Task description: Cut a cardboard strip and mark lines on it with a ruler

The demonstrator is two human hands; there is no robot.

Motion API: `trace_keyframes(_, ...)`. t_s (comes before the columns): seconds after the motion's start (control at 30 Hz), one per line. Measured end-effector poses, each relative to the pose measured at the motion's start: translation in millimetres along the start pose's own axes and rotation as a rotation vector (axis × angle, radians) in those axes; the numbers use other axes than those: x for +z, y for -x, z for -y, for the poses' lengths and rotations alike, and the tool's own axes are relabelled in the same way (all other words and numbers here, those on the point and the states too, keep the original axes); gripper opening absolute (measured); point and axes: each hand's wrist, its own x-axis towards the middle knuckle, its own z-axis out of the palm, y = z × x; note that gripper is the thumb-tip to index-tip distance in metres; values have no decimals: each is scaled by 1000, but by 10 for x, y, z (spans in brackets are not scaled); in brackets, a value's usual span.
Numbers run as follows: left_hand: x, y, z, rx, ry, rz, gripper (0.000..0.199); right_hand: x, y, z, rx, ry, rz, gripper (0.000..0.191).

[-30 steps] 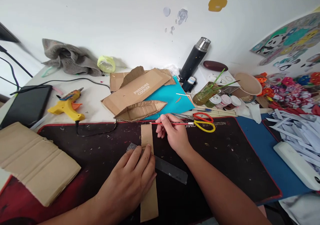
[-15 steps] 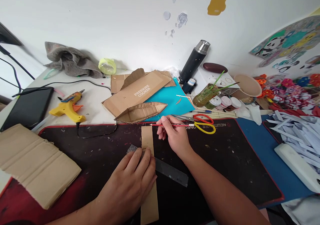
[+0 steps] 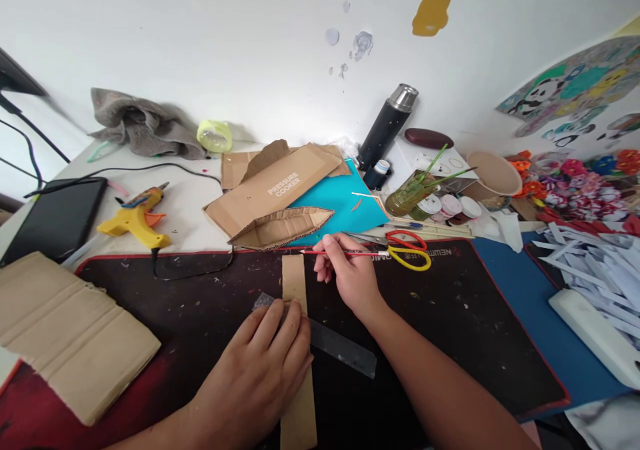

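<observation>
My left hand (image 3: 265, 363) is palm down, its fingers bent together over a clear plastic ruler (image 3: 345, 350). The ruler slants across a narrow cardboard strip (image 3: 294, 275), and the hand covers the middle of both. Just beyond, my right hand (image 3: 350, 270) pinches a red pencil (image 3: 313, 253) between thumb and fingers, held sideways with its tip pointing left, near the strip's far end. Scissors (image 3: 410, 250) with red and yellow handles lie right behind that hand. A boat-shaped cardboard piece (image 3: 285, 229) rests behind the strip.
A yellow glue gun (image 3: 135, 220) with a black cord stands at left, near a folded cardboard sheet (image 3: 75, 337). Behind are a printed cardboard piece (image 3: 275, 183), a blue sheet (image 3: 325, 203), a black flask (image 3: 387, 127) and a brush jar (image 3: 403, 197). Paper strips (image 3: 600, 277) lie at right.
Both hands, the pencil and the ruler stay practically where they were. The whole view has shifted very slightly.
</observation>
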Motion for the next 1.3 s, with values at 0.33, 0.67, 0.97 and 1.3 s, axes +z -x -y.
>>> trace_keyframes(0.33,8,-15,1,4,2,0,44,-6,-6,7,-14,9,-4,53)
trace_keyframes(0.67,7,-24,9,-2,1,13,43,23,5,3,0,89,57,51)
trace_keyframes(0.97,-4,-23,5,2,3,6,44,31,-6,-15,-18,137,90,49)
trace_keyframes(1.3,1,-14,5,5,2,-14,42,8,-11,3,1,21,9,55)
